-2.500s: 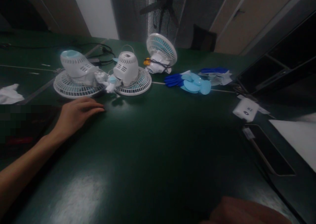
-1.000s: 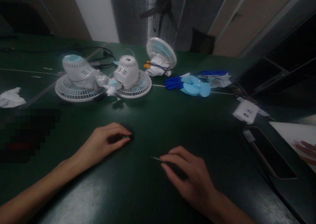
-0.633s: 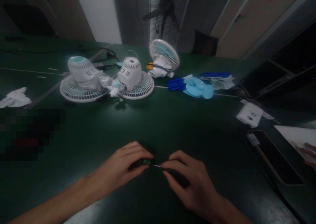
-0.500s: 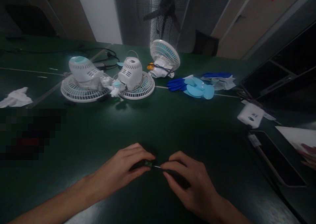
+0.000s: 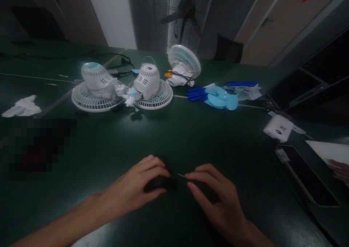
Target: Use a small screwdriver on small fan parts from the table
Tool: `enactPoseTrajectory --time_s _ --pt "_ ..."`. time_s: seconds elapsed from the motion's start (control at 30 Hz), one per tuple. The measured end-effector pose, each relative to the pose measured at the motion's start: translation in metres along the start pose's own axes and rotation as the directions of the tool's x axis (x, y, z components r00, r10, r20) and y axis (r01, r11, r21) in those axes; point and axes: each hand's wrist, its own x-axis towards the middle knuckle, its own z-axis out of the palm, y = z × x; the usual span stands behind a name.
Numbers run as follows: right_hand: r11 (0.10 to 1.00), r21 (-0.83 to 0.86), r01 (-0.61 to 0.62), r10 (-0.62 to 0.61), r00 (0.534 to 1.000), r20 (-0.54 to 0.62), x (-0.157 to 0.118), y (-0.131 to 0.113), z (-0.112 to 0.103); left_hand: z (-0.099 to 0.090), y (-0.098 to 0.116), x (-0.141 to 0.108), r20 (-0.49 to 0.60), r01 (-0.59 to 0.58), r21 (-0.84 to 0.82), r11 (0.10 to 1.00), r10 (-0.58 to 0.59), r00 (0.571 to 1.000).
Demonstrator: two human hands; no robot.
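Note:
My left hand point(image 5: 148, 178) is closed on a small black box-like object point(image 5: 161, 183), its details lost in the dim light. Between the fingertips of my right hand point(image 5: 214, 192) is a slim screwdriver point(image 5: 182, 175) whose thin metal shaft points left. The rest of the screwdriver is dark and mostly covered by the fingers. A narrow gap separates the shaft's tip from the black object. Both hands are low over the dark green table point(image 5: 131, 141).
White fans point(image 5: 96, 96) lie along the back, with another white fan point(image 5: 184, 63) behind. Right of them are a blue glove point(image 5: 196, 93) and light-blue fan blades point(image 5: 221, 97). A white box point(image 5: 278, 128), a phone-like slab point(image 5: 308, 176) and another person's hand point(image 5: 338, 169) are at right.
The screwdriver has drawn back to the right, away from the black object. My left hand has turned the object, and its green end no longer shows. The view has shifted slightly.

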Motion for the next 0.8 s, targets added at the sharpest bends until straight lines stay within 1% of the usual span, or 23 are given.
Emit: enactPoseTrajectory --time_s 0.1,0.17,0.23,0.3,0.37,0.47,0.53,0.6,0.7,0.77,0.8 --pt "1.0 -0.004 -0.015 0.015 1.0 -0.012 0.0 0.001 -0.003 -0.007 -0.006 0.001 0.055 -0.039 0.014 0.999 0.039 0.998" --pt "1.0 0.0 -0.022 0.022 1.0 -0.015 0.0 0.001 -0.003 -0.017 -0.018 0.002 0.038 -0.036 0.029 0.999 0.035 0.999" --pt "0.999 0.011 -0.034 0.034 0.999 -0.005 0.0 0.002 -0.003 -0.033 -0.036 0.002 -0.03 -0.005 0.072 0.997 0.007 1.0" --pt "0.999 0.023 -0.043 0.042 0.999 0.01 -0.001 0.003 -0.004 -0.055 -0.056 0.0 -0.139 0.072 0.141 0.987 -0.052 0.989" --pt "0.999 0.034 -0.042 0.041 0.999 0.018 -0.001 0.003 -0.004 -0.079 -0.077 -0.004 -0.264 0.198 0.213 0.957 -0.139 0.955" --pt "0.999 0.035 -0.032 0.032 0.999 0.016 -0.001 0.003 -0.004 -0.11 -0.1 -0.013 -0.443 0.401 0.283 0.872 -0.252 0.86" --pt "0.999 0.027 -0.031 0.031 0.999 0.016 -0.001 0.003 -0.004 -0.123 -0.109 -0.02 -0.525 0.495 0.307 0.813 -0.289 0.801" --pt "0.999 0.021 -0.031 0.03 0.999 0.016 -0.001 0.003 -0.004 -0.132 -0.114 -0.026 -0.576 0.549 0.317 0.774 -0.302 0.759" --pt "0.999 0.022 -0.031 0.031 0.999 0.017 -0.001 0.003 -0.004 -0.143 -0.119 -0.035 -0.604 0.593 0.309 0.744 -0.328 0.726" --pt "0.999 0.027 -0.03 0.03 0.999 0.022 -0.001 0.003 -0.004 -0.153 -0.123 -0.042 -0.577 0.61 0.292 0.737 -0.373 0.726" --pt "0.999 0.03 -0.031 0.03 0.999 0.024 -0.001 0.003 -0.004 -0.159 -0.127 -0.046 -0.549 0.61 0.282 0.74 -0.397 0.735"
